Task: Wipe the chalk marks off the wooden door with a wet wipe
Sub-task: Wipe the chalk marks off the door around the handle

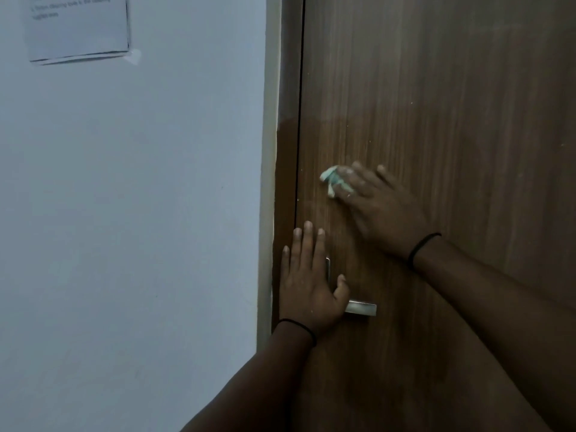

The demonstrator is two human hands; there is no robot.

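Observation:
The brown wooden door (pixel 452 120) fills the right half of the view. My right hand (pixel 377 204) lies flat on it with straight fingers and presses a crumpled pale green wet wipe (pixel 332 180) against the wood just above the handle area. Faint whitish smears and a few white specks show on the wood around the wipe. My left hand (pixel 308 282) rests flat on the door near its left edge, fingers straight and pointing up, covering part of the metal handle (pixel 363 308).
A pale wall (pixel 140 213) takes up the left half. A printed paper sheet (pixel 78 26) is stuck to it at the top left. The door frame (pixel 269 151) runs vertically between wall and door.

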